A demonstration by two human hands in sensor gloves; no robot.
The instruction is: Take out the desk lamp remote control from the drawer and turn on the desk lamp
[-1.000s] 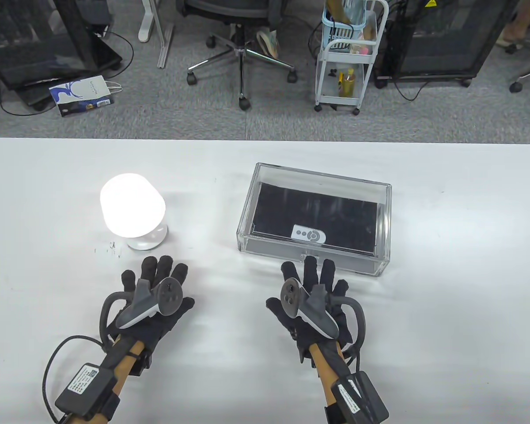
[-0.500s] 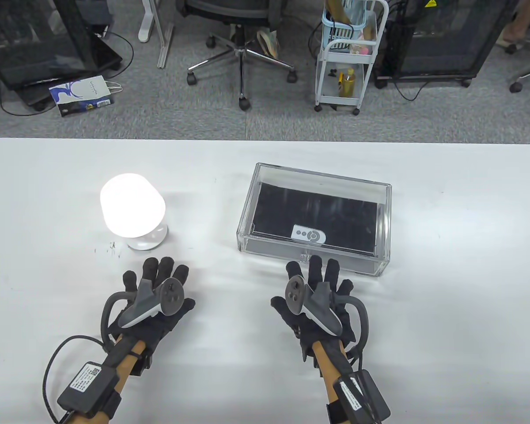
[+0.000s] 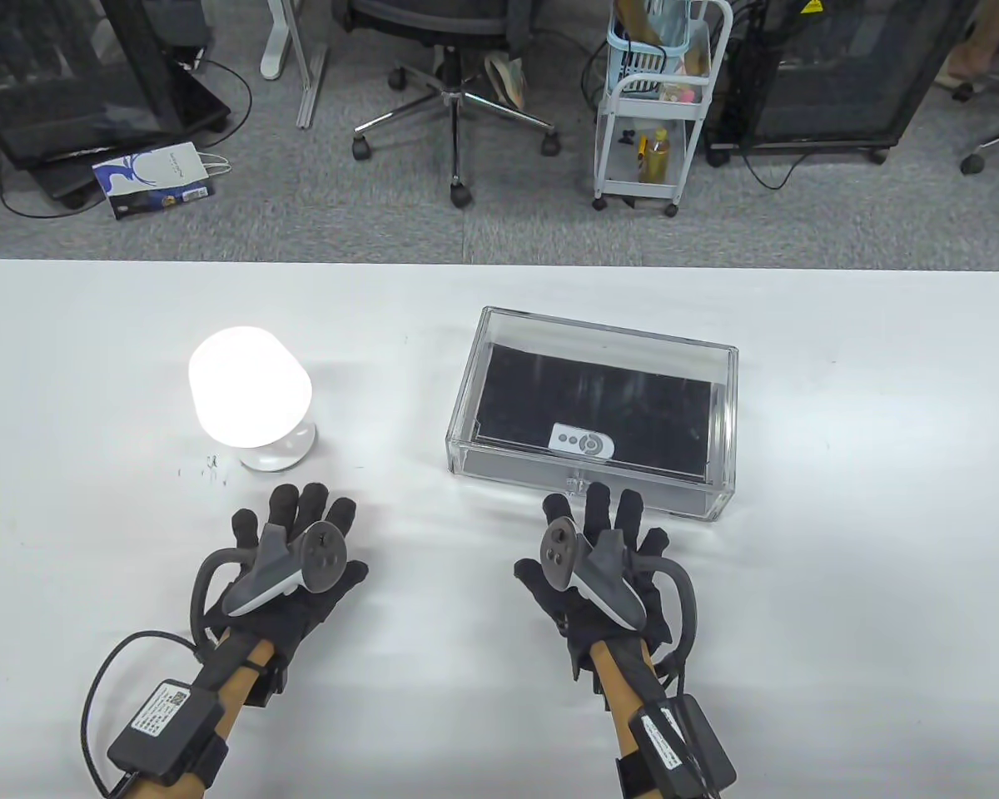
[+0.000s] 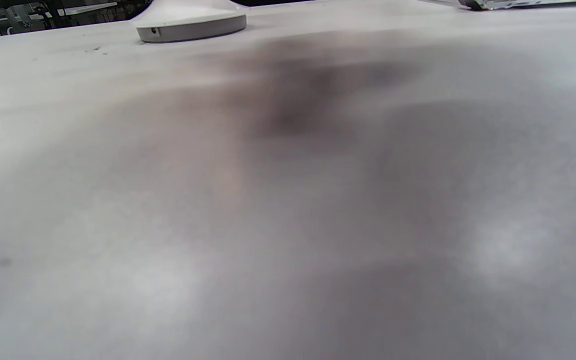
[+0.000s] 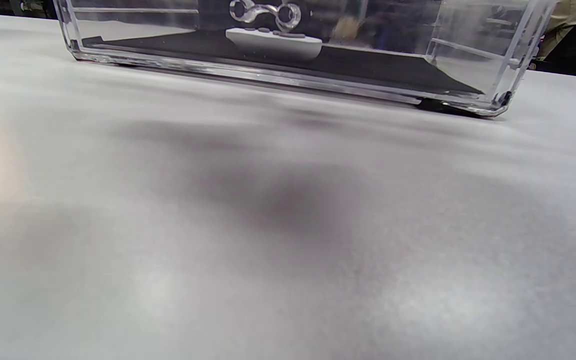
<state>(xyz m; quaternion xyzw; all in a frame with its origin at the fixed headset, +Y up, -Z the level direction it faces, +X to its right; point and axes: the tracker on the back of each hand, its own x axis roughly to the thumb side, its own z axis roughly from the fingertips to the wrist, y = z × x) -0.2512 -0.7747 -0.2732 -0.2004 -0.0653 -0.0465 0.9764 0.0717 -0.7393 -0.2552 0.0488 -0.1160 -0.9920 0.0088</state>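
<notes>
A clear acrylic drawer box with a black liner stands right of centre, its drawer closed. The white remote lies inside near the front; it also shows in the right wrist view, below the clear drawer handle. The desk lamp glows white at the left; its base shows in the left wrist view. My left hand lies flat on the table just in front of the lamp, fingers spread, empty. My right hand lies flat with fingers spread, its fingertips just short of the drawer front.
The white table runs wide on all sides of the hands. Beyond its far edge stand an office chair, a white trolley and dark cabinets on the floor.
My right hand has slid a little to the right and forward toward the drawer front. My left hand, the lamp and the box have not moved.
</notes>
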